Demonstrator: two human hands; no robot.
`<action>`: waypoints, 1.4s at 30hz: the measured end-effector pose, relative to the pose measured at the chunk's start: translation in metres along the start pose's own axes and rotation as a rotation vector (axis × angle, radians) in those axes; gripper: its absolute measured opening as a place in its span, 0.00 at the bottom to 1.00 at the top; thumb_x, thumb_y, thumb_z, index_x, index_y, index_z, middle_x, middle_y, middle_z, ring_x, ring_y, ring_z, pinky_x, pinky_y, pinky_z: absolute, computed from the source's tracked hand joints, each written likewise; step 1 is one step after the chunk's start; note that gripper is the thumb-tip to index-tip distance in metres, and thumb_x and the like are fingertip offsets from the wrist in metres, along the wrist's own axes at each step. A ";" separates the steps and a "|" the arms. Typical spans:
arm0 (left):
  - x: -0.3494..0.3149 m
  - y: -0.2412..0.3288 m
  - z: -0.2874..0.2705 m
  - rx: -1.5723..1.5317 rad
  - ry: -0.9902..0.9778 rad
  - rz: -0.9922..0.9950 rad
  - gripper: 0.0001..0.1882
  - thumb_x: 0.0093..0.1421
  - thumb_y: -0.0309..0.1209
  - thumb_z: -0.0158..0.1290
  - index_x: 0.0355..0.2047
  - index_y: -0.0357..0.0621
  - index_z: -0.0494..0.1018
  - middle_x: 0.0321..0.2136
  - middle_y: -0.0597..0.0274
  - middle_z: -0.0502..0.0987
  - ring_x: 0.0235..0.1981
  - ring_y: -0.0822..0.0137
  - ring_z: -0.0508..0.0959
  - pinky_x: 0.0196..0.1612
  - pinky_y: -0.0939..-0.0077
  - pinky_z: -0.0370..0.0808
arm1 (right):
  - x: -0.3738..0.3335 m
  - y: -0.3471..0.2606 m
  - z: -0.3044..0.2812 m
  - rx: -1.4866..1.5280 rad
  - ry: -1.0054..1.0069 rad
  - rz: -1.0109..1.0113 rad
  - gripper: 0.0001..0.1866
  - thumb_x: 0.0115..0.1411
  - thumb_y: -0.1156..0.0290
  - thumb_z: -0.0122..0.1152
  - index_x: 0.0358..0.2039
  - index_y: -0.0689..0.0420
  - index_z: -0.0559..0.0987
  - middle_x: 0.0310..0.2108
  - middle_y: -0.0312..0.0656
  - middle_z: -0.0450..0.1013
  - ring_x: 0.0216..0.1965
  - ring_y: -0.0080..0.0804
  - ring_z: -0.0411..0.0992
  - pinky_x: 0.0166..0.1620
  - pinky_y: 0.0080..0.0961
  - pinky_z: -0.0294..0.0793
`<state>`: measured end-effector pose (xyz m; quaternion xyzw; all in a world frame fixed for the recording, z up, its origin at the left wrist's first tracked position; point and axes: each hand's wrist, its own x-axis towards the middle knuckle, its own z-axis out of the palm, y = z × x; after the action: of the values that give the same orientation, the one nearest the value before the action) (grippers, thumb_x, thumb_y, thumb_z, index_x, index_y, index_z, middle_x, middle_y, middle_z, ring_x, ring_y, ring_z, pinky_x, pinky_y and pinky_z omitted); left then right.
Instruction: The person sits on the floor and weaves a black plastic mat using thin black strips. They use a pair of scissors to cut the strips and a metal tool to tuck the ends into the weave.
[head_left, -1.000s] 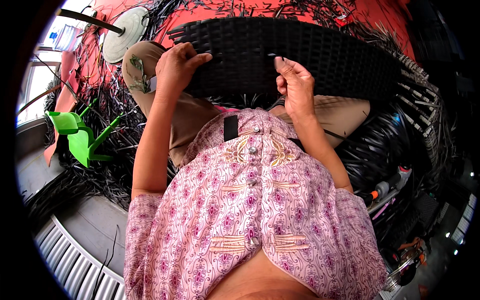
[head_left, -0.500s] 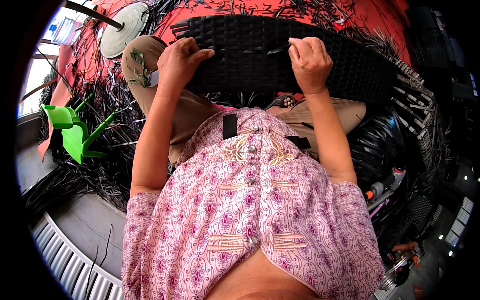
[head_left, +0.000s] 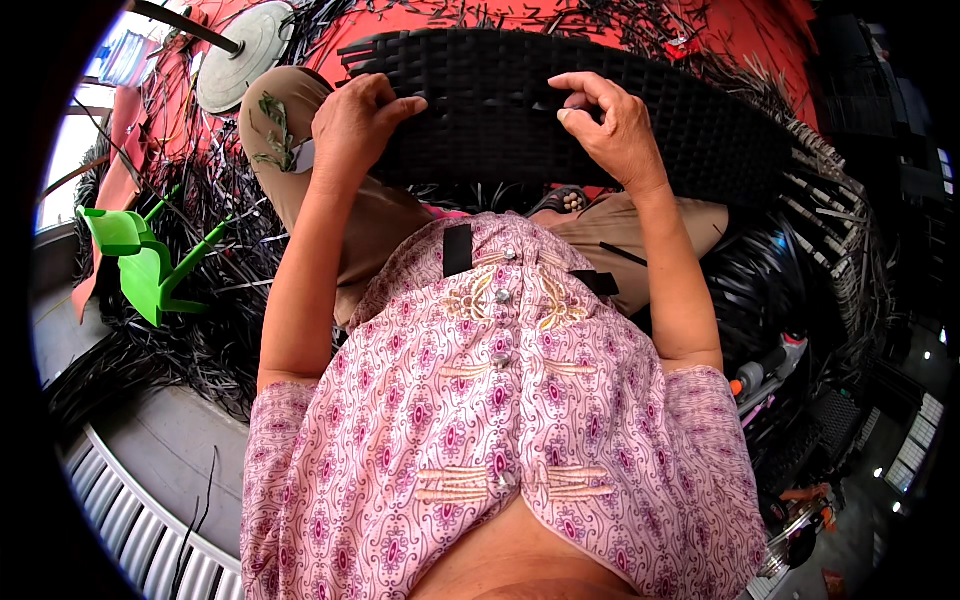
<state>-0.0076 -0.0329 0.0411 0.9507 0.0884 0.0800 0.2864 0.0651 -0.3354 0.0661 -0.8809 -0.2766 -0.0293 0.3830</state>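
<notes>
A curved panel (head_left: 480,140) of woven black flat strips lies across in front of me, over my crossed legs. At its left end, my left hand (head_left: 358,120) is closed on it, thumb pointing right along the weave and the other fingertips partly hidden. Over the middle of the panel is my right hand (head_left: 612,125), its index finger stretched to the left and its thumb apart from it. Nothing shows between those fingers. A small light glint sits on the weave just left of the thumb. Whether the fingertips touch the panel is hard to tell.
Loose black strips (head_left: 215,350) lie in heaps to the left and over the red floor covering (head_left: 560,15). A bright green plastic piece (head_left: 145,265) stands at left, with a grey round base (head_left: 240,60) behind it. An orange-tipped tool (head_left: 768,372) lies at right.
My right hand has let go of the thin black strip it was pinching, opened its fingers and moved slightly left. My left hand stays at the panel's left end.
</notes>
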 end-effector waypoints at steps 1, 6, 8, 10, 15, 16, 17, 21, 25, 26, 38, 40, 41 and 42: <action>0.000 0.000 0.000 -0.003 -0.001 0.003 0.25 0.53 0.53 0.66 0.23 0.41 0.74 0.24 0.59 0.76 0.31 0.54 0.79 0.34 0.59 0.71 | 0.002 -0.005 -0.004 -0.005 -0.056 0.074 0.11 0.58 0.66 0.65 0.41 0.53 0.85 0.26 0.36 0.81 0.31 0.31 0.79 0.38 0.29 0.78; 0.001 -0.001 0.002 0.014 0.006 0.007 0.25 0.53 0.53 0.66 0.23 0.41 0.74 0.24 0.59 0.77 0.31 0.53 0.79 0.34 0.59 0.71 | 0.015 -0.015 -0.006 0.042 -0.233 0.340 0.12 0.62 0.64 0.67 0.37 0.61 0.86 0.25 0.38 0.81 0.28 0.22 0.80 0.34 0.22 0.75; 0.002 -0.002 0.001 0.027 -0.004 0.002 0.25 0.53 0.53 0.66 0.23 0.41 0.74 0.25 0.59 0.77 0.31 0.53 0.79 0.34 0.59 0.71 | 0.019 -0.014 -0.005 0.041 -0.303 0.406 0.12 0.60 0.68 0.68 0.37 0.65 0.85 0.26 0.40 0.81 0.29 0.23 0.80 0.35 0.22 0.76; 0.001 0.004 -0.002 0.022 -0.016 -0.025 0.26 0.53 0.53 0.66 0.23 0.41 0.74 0.25 0.59 0.77 0.31 0.53 0.79 0.34 0.59 0.72 | 0.017 -0.007 -0.002 0.110 -0.301 0.428 0.12 0.58 0.70 0.69 0.38 0.66 0.85 0.26 0.42 0.82 0.29 0.23 0.80 0.36 0.23 0.77; -0.002 0.005 -0.002 0.002 -0.001 -0.026 0.26 0.52 0.53 0.66 0.22 0.40 0.74 0.24 0.59 0.77 0.31 0.53 0.79 0.34 0.59 0.71 | 0.011 -0.008 -0.005 -0.091 -0.313 0.394 0.16 0.51 0.71 0.72 0.40 0.64 0.85 0.27 0.46 0.82 0.29 0.31 0.81 0.37 0.28 0.79; -0.001 0.006 -0.002 -0.004 0.005 -0.024 0.26 0.53 0.53 0.66 0.22 0.40 0.73 0.24 0.59 0.76 0.30 0.53 0.79 0.34 0.58 0.71 | 0.011 -0.013 -0.005 -0.220 -0.258 0.304 0.14 0.51 0.69 0.71 0.37 0.62 0.85 0.28 0.50 0.82 0.31 0.41 0.82 0.38 0.34 0.80; -0.002 0.007 -0.002 -0.008 0.005 -0.025 0.26 0.53 0.53 0.66 0.22 0.40 0.73 0.24 0.59 0.76 0.30 0.53 0.79 0.34 0.58 0.71 | 0.009 -0.018 -0.003 -0.346 -0.205 0.217 0.12 0.51 0.67 0.71 0.33 0.60 0.86 0.29 0.54 0.82 0.34 0.51 0.82 0.39 0.41 0.81; -0.004 0.003 0.001 -0.035 0.023 0.004 0.26 0.52 0.51 0.67 0.21 0.40 0.72 0.23 0.59 0.75 0.30 0.53 0.78 0.33 0.58 0.71 | 0.014 -0.026 0.005 -0.684 -0.301 0.131 0.08 0.52 0.68 0.69 0.29 0.59 0.84 0.29 0.52 0.81 0.36 0.49 0.82 0.39 0.44 0.81; -0.004 0.004 0.001 -0.034 0.042 0.012 0.26 0.52 0.50 0.67 0.21 0.40 0.72 0.23 0.59 0.75 0.30 0.53 0.78 0.33 0.59 0.70 | 0.009 -0.024 0.008 -0.725 -0.161 -0.054 0.07 0.53 0.69 0.67 0.26 0.58 0.79 0.25 0.47 0.79 0.32 0.47 0.80 0.36 0.44 0.79; -0.004 0.003 0.003 -0.035 0.047 0.019 0.25 0.52 0.50 0.67 0.21 0.40 0.72 0.23 0.59 0.74 0.30 0.53 0.78 0.33 0.59 0.70 | 0.005 -0.017 0.009 -0.710 -0.088 -0.128 0.07 0.53 0.70 0.66 0.25 0.58 0.77 0.25 0.46 0.78 0.31 0.46 0.80 0.34 0.44 0.79; -0.007 -0.001 -0.018 0.021 0.050 -0.009 0.24 0.52 0.50 0.67 0.21 0.42 0.73 0.23 0.61 0.75 0.28 0.53 0.78 0.32 0.58 0.70 | -0.001 -0.008 0.006 -0.428 0.072 -0.215 0.12 0.55 0.62 0.75 0.33 0.55 0.82 0.28 0.36 0.78 0.29 0.35 0.78 0.33 0.31 0.77; -0.010 -0.013 -0.027 0.059 0.142 0.033 0.23 0.53 0.49 0.67 0.22 0.42 0.73 0.24 0.61 0.76 0.28 0.53 0.78 0.32 0.59 0.70 | 0.002 -0.015 0.008 -0.415 0.184 -0.274 0.14 0.55 0.62 0.75 0.38 0.55 0.82 0.31 0.36 0.79 0.31 0.34 0.77 0.34 0.31 0.78; -0.013 -0.016 -0.031 0.078 0.184 0.053 0.23 0.53 0.49 0.67 0.22 0.42 0.73 0.24 0.61 0.76 0.28 0.53 0.78 0.32 0.59 0.70 | 0.003 -0.018 0.010 -0.408 0.239 -0.300 0.16 0.56 0.61 0.75 0.40 0.55 0.82 0.33 0.36 0.79 0.32 0.34 0.77 0.34 0.30 0.78; -0.018 -0.015 -0.043 0.092 0.194 0.044 0.21 0.54 0.47 0.66 0.22 0.43 0.74 0.25 0.61 0.76 0.28 0.54 0.79 0.32 0.60 0.70 | 0.003 -0.018 0.012 -0.380 0.252 -0.282 0.18 0.57 0.61 0.74 0.44 0.55 0.81 0.37 0.37 0.79 0.35 0.34 0.77 0.37 0.30 0.78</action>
<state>-0.0353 -0.0017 0.0660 0.9523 0.0983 0.1740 0.2307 0.0566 -0.3157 0.0697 -0.8791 -0.3363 -0.2435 0.2341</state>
